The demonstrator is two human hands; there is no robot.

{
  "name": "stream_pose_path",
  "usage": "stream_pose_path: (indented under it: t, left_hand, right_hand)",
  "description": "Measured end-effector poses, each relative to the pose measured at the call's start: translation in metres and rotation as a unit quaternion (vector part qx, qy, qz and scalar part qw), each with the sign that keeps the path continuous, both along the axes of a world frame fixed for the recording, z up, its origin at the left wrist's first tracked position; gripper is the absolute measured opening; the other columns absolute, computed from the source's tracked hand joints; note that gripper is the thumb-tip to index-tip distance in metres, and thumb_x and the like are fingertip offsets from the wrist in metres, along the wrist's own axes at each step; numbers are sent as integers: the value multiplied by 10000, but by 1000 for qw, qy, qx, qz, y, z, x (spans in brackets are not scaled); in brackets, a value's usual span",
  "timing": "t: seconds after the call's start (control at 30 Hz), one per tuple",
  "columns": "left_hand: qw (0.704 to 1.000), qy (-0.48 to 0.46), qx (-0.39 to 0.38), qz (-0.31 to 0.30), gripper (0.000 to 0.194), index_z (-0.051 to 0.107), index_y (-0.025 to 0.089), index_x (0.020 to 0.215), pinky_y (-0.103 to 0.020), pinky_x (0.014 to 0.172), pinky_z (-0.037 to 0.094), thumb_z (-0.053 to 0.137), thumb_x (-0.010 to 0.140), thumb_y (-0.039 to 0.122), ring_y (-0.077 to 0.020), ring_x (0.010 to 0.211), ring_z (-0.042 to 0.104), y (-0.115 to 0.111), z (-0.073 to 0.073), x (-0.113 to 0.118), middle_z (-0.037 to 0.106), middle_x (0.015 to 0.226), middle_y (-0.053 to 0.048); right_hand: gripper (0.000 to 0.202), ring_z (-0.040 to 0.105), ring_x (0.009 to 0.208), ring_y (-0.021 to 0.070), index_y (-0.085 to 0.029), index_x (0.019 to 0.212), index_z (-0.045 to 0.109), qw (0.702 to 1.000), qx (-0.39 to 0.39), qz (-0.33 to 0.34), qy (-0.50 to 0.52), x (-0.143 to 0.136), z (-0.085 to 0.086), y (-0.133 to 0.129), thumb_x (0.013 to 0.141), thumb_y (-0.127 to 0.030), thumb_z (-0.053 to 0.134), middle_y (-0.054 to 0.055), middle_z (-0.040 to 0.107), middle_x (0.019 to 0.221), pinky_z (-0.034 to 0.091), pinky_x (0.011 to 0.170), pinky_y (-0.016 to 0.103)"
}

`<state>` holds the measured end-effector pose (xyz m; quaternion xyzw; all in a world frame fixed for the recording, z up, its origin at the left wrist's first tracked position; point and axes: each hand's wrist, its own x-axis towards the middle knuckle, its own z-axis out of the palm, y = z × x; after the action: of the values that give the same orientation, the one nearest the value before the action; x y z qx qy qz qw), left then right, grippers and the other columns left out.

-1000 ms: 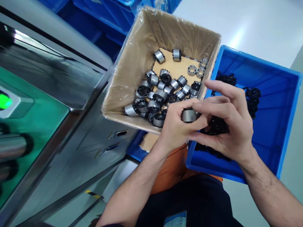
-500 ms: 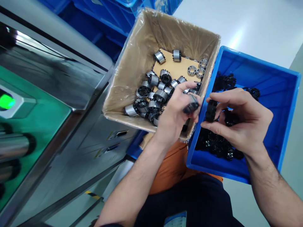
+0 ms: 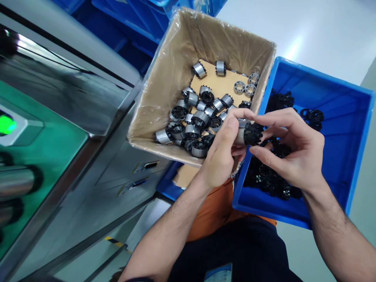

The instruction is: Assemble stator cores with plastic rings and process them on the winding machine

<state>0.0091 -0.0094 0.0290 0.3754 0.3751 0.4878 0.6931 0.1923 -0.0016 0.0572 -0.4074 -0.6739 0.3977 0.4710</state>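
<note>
My left hand (image 3: pixel 225 150) is closed around a silver metal ring part (image 3: pixel 240 133) above the right edge of the plastic-lined carton (image 3: pixel 152 92). A black toothed ring (image 3: pixel 253 133) sits against the metal part's right end, between the thumb and fingers of my right hand (image 3: pixel 296 147). Inside the carton lie several silver parts with black toothed ends (image 3: pixel 200 118) and a few bare silver rings (image 3: pixel 239 87). Beneath my right hand, the blue bin (image 3: pixel 337 156) contains a pile of black rings (image 3: pixel 272 184).
At the left stands a machine with a green surface (image 3: pixel 44 145) and a lit green light (image 3: pixel 6 124). Blue crates (image 3: pixel 132 19) are behind the carton. A white surface (image 3: pixel 329 35) extends beyond the blue bin.
My left hand has turned, bringing the metal part over to the right. The black ring in my right hand now meets its end; before, the two were apart.
</note>
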Motion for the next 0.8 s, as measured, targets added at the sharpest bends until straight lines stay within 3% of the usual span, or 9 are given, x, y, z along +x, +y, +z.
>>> stream_pose_path:
  t: [0.2, 0.37, 0.57, 0.7, 0.8]
  left_hand:
    - [1000, 6, 18, 5, 473, 700, 303, 1292, -287, 474, 382, 597, 1172, 749, -149, 601, 470, -3, -4, -3, 583, 857, -3]
    - [999, -13, 27, -22, 408, 701, 312, 1337, -326, 484, 350, 566, 1205, 674, -156, 582, 446, -4, -7, -5, 589, 835, 9]
    - [1000, -2, 21, -21, 411, 709, 326, 1348, -317, 495, 367, 586, 1195, 687, -160, 640, 489, -5, -8, -7, 664, 968, -21]
    - [1000, 14, 21, -5, 554, 713, 328, 1306, -320, 483, 386, 566, 1142, 836, -171, 586, 444, -5, -9, -5, 543, 796, 1]
    - [1000, 14, 18, -4, 555, 710, 342, 1299, -322, 493, 370, 532, 1152, 847, -169, 578, 421, -5, -7, -4, 520, 781, 7]
  right_hand:
    - [393, 763, 865, 175, -335, 1308, 916, 1000, -13, -9, -20, 1, -1, -2, 936, -301, 1038, 41, 838, 1200, 748, 764, 348]
    - [444, 753, 885, 164, -372, 1319, 933, 1000, 7, 1, 4, 1, -3, -1, 906, -330, 1090, 23, 814, 1092, 692, 710, 288]
    - [474, 725, 832, 163, -437, 1342, 933, 1000, -1, -1, -5, 3, -4, 1, 898, -397, 1095, 19, 794, 1171, 652, 622, 302]
    - [439, 732, 819, 166, -428, 1366, 925, 999, -4, 6, -34, 5, -4, 1, 946, -423, 1054, 17, 824, 1194, 710, 758, 366]
    - [413, 749, 860, 192, -430, 1385, 912, 999, -9, 0, -51, 5, -4, 0, 985, -414, 1015, 26, 843, 1244, 740, 905, 439]
